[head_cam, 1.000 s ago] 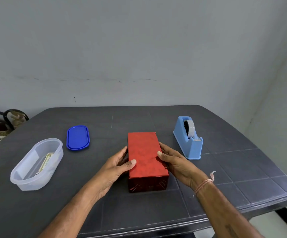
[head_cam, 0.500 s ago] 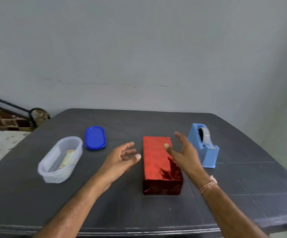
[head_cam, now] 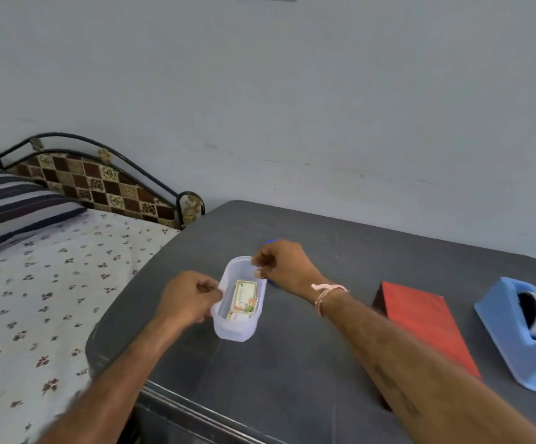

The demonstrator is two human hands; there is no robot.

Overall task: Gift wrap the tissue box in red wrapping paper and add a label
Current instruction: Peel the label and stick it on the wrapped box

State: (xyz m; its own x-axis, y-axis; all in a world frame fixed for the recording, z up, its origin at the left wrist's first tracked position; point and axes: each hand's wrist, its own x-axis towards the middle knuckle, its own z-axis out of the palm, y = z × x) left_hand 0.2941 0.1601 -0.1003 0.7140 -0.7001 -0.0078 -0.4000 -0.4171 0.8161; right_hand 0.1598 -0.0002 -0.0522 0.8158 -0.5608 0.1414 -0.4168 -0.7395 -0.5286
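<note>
**Both hands at the label container, wrapped box set aside**

Head view: A translucent oval plastic container (head_cam: pixel 233 331) is seen on the dark grey plastic table (head_cam: pixel 292 373), near its left edge. A small rectangular paper label with a floral border (head_cam: pixel 244 299) lies flat on the floor of the container. The left hand (head_cam: pixel 189 298) is held against the container's left wall, with its fingers curled and its thumb closed onto the rim. The right hand (head_cam: pixel 281 264) is placed at the far right end of the rim, its fingers drawn together in a pinch on the edge. A pale pink thread bracelet (head_cam: pixel 327 291) is worn on the right wrist. Only a sliver of a blue plastic lid (head_cam: pixel 272 241) can be seen beyond the right hand.

The tissue box wrapped in red paper (head_cam: pixel 420 322) lies flat on the table, well to the right of the container and apart from both hands; its near end is covered by the right forearm. A light blue plastic tape dispenser (head_cam: pixel 523 344) with a roll of tape stands just beside the box, at the right edge of the picture.

To the left of the table, a bed with a floral white sheet (head_cam: pixel 35 299), a striped pillow (head_cam: pixel 13 203) and a checked headboard (head_cam: pixel 100 184) is seen against a grey wall (head_cam: pixel 292 107).
</note>
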